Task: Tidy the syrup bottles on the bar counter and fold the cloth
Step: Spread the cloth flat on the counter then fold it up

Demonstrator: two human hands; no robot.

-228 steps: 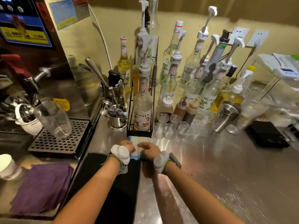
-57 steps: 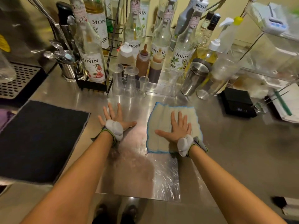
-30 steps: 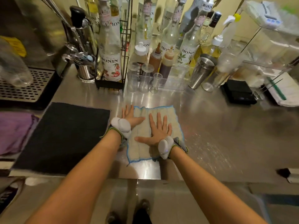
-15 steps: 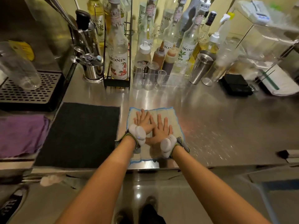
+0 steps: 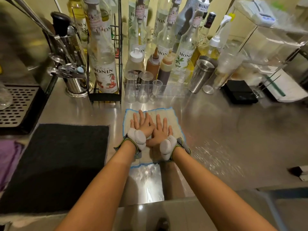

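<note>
Since a moment ago little shifts: the left hand and right hand stay flat, fingers spread, gripping nothing, pressing the blue-edged beige cloth onto the steel counter.

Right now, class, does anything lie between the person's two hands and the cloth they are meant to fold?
Nothing visible does. The left hand and right hand both lie flat, fingers spread, directly on the blue-edged cloth, which rests on the steel counter.

Dim warm light, glare on steel counter, blurred bottles, wide-angle edge distortion
</note>
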